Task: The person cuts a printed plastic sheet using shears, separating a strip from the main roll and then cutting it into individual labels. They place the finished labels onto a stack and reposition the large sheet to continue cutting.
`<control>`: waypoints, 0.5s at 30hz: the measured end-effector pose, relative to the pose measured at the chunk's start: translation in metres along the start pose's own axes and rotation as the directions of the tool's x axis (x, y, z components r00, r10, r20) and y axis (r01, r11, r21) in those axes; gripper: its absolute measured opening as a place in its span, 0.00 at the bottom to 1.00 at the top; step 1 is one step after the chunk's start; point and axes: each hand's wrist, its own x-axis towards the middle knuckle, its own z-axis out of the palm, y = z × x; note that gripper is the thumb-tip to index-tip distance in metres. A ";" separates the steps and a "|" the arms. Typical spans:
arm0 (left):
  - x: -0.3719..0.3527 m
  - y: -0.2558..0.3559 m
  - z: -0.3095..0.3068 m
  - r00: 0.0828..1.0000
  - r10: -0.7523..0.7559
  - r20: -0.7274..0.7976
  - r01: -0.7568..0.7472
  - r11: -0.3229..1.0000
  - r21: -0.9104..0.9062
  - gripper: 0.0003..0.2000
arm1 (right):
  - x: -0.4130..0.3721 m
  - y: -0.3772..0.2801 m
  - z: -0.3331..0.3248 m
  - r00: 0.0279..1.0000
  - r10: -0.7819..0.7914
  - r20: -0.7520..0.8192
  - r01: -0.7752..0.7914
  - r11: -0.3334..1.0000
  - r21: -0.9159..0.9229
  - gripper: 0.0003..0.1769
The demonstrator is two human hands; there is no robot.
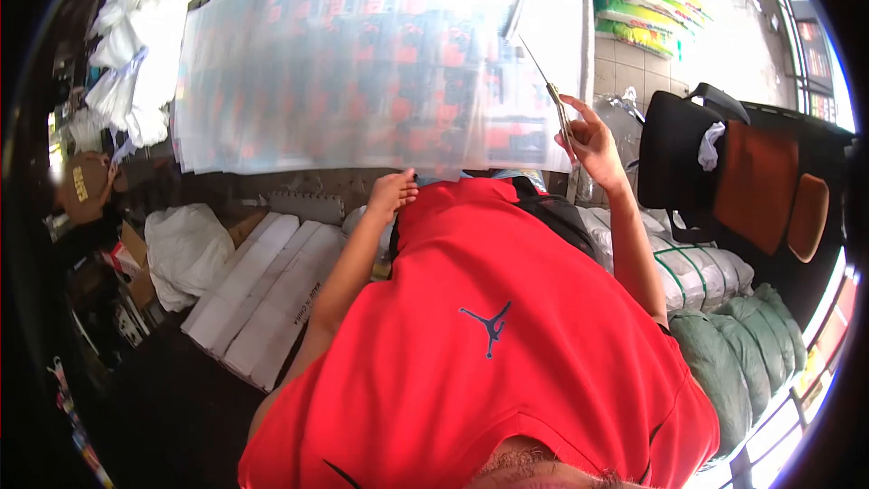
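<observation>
Filmy sheets (353, 72) spread flat, right fingers (585, 111) clamped on slim tool (554, 94), left fingers (398, 188) unclear

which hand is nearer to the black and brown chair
Right. The right hand, holding a bladed tool, is left of the chair; the left hand is farther off, across the body, by the near edge of the plastic sheets.

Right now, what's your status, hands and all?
Right hand holding thin metal tool. Left hand beside near edge of plastic sheets. Chair right of sheets.
</observation>
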 end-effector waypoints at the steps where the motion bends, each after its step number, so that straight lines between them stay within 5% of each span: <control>1: 0.003 -0.008 -0.014 1.000 0.003 -0.006 -0.003 1.000 -0.018 0.17 | 0.004 -0.010 0.013 1.000 0.012 -0.005 -0.012 1.000 -0.021 0.35; 3: 0.013 -0.016 -0.039 0.994 -0.017 0.108 0.061 0.911 -0.409 0.19 | 0.013 -0.018 0.036 1.000 -0.005 0.029 0.006 0.999 -0.039 0.35; 4: 0.012 -0.013 -0.040 0.994 -0.010 0.111 0.055 0.907 -0.417 0.19 | 0.015 -0.021 0.048 0.999 -0.019 0.046 0.021 0.999 -0.045 0.35; 6: 0.013 -0.003 -0.032 0.926 0.028 0.376 0.190 0.826 -0.530 0.17 | 0.016 -0.027 0.077 0.997 -0.048 0.062 0.049 0.999 -0.014 0.34; 12: 0.010 0.017 -0.030 0.890 -0.075 0.450 0.255 0.899 -0.355 0.15 | -0.028 -0.010 0.171 0.988 -0.143 -0.064 0.154 0.960 0.232 0.36; 15: 0.007 0.028 -0.038 0.866 -0.077 0.494 0.269 0.905 -0.329 0.14 | -0.063 0.009 0.207 0.980 -0.138 -0.141 0.168 0.957 0.234 0.45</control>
